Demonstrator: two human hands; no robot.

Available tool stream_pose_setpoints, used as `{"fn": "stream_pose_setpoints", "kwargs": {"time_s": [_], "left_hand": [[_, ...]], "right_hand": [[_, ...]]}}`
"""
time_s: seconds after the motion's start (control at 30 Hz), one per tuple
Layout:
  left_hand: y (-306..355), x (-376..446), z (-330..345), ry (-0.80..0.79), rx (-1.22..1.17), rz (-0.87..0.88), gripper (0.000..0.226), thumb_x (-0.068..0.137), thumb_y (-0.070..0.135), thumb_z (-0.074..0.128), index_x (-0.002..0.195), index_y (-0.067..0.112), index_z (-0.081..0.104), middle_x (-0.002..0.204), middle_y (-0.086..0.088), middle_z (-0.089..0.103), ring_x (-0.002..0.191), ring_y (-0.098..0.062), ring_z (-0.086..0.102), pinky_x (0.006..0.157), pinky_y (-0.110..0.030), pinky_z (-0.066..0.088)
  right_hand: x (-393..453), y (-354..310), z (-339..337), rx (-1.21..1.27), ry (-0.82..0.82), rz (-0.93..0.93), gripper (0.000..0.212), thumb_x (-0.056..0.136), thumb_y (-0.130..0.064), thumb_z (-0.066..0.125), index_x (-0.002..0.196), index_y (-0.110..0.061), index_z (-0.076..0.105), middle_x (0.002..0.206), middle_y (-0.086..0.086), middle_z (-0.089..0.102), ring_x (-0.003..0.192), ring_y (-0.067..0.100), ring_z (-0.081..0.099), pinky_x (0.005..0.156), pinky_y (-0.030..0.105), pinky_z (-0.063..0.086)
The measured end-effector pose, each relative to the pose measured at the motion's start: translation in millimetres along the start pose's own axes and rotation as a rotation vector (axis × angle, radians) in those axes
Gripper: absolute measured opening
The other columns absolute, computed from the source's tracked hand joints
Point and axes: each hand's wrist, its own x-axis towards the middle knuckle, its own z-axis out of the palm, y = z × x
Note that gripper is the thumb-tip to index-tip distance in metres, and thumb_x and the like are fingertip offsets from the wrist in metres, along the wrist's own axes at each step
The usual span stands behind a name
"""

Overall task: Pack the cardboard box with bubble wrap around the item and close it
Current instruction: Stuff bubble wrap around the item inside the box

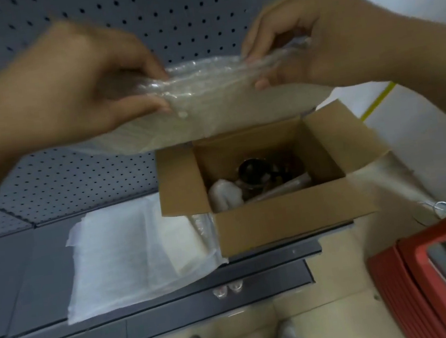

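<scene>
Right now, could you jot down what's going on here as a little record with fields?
left hand: pinches the bubble wrap sheet at its left edge
right hand: pinches the same sheet at its right edge
sheet position: held in the air above the cardboard box
box state: flaps open, on the grey shelf
box contents: dark round item among pale wrapping
beside box: more pale packing sheets on the shelf

We are looking at what seems a shop or stockroom: grey perforated metal back panels [179, 11] are rising behind a dark grey steel shelf [15, 269] of retail shelving, beige floor tiles [336, 310] are running underneath, and a red-framed, glass-topped cabinet [444, 266] is standing just beside us.
</scene>
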Motion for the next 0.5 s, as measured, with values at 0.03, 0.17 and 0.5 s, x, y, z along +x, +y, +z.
{"fn": "stream_pose_setpoints", "kwargs": {"time_s": [0.03,0.17,0.5], "left_hand": [[4,9,9,-0.032,0.016,0.017,0.046,0.084,0.055,0.053,0.108,0.018,0.066,0.105,-0.004,0.068,0.092,-0.022,0.065,0.083,-0.044,0.053],[20,44,62,-0.086,-0.040,-0.022,0.038,0.083,0.041,0.060,0.114,0.019,0.064,0.114,0.000,0.066,0.101,-0.017,0.063,0.089,-0.037,0.051],[-17,101,165,-0.238,-0.013,-0.110,0.032,0.089,0.033,0.060,0.119,0.023,0.057,0.123,0.002,0.058,0.110,-0.019,0.056,0.088,-0.035,0.045]], "right_hand": [[-5,12,-3,-0.001,-0.029,0.015,0.019,0.082,-0.025,0.071,0.097,-0.015,0.068,0.105,0.003,0.066,0.098,0.013,0.063,0.093,0.026,0.049],[-21,52,2,0.057,-0.137,0.151,0.017,0.078,-0.017,0.076,0.087,-0.025,0.066,0.101,-0.001,0.069,0.093,0.005,0.061,0.086,0.010,0.046],[-15,137,64,-0.031,-0.358,0.342,0.053,0.084,-0.015,0.070,0.132,-0.024,0.049,0.113,-0.006,0.055,0.105,0.014,0.053,0.093,0.028,0.043]]}}
